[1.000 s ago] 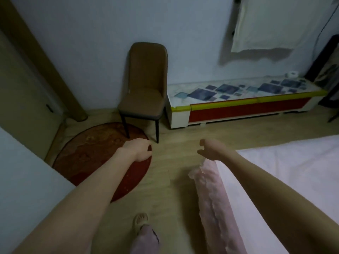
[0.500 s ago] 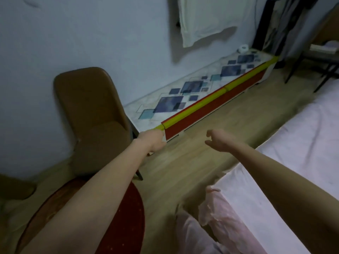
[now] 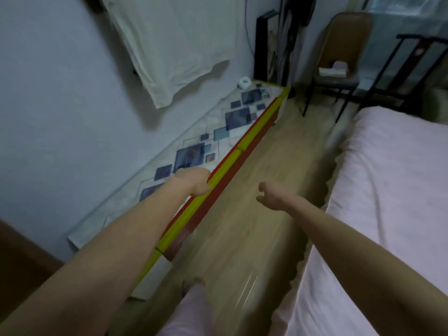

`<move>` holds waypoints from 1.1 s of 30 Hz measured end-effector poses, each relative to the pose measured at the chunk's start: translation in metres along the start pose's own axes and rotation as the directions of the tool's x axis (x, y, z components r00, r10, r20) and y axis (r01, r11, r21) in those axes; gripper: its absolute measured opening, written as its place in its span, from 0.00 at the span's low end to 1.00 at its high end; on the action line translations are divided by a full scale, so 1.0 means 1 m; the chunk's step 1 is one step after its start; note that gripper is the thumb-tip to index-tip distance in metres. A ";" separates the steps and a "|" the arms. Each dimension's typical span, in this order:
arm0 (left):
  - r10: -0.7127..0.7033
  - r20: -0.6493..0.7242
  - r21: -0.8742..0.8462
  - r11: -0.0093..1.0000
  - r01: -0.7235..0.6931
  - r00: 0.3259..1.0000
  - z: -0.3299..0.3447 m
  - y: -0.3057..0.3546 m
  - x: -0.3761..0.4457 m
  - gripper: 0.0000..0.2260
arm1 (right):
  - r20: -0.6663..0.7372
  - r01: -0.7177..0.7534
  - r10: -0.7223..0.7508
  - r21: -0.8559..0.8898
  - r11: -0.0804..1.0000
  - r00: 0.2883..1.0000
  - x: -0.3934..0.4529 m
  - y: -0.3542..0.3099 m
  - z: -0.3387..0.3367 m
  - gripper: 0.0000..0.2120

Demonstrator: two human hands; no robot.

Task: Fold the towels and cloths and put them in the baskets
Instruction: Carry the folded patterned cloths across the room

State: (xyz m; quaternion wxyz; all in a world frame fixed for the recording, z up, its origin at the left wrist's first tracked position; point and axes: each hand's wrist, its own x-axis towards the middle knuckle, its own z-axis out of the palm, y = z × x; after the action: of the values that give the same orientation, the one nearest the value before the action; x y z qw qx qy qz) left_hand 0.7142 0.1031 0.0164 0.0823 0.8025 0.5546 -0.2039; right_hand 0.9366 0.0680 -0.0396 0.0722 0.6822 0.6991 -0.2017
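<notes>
Bedroom floor btwn bed [image 3: 388, 178] & low cabinet [image 3: 218, 132]; left hand [image 3: 194, 181] & right hand [image 3: 270, 196] grips loosely curled, empty.

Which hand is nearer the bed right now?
Right. The right hand hangs over the floor just beside the bed; the left hand is farther off, over the low cabinet's yellow edge.

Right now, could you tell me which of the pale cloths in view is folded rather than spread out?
The small stack of folded cloths on the seat of the brown chair in the far corner. The white cloth hangs flat on the wall, and the pink sheet lies spread over the bed.
</notes>
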 end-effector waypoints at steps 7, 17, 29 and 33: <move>0.235 0.014 0.101 0.967 -0.235 0.972 -0.083 0.008 0.223 0.21 | -0.031 -0.242 0.247 0.104 0.965 0.969 0.148 0.080 -0.075 0.19; 0.503 0.147 0.167 0.836 -0.523 0.852 -0.201 0.104 0.497 0.22 | -0.025 -0.526 0.546 0.231 0.818 0.838 0.290 0.235 -0.158 0.12; 0.553 0.186 0.093 0.813 -0.575 0.812 -0.343 0.239 0.791 0.21 | -0.002 -0.576 0.591 0.220 0.787 0.807 0.522 0.478 -0.293 0.15; 0.535 0.146 0.123 0.825 -0.552 0.832 -0.384 0.271 0.904 0.22 | -0.012 -0.579 0.598 0.231 0.782 0.802 0.606 0.546 -0.335 0.13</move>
State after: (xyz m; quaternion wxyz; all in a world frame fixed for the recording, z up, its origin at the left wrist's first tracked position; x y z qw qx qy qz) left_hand 1.3279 0.9141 -0.0406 0.1016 0.9193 0.2797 -0.2576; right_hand 1.4964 0.7494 -0.0635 0.0273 0.8778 0.4275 -0.2146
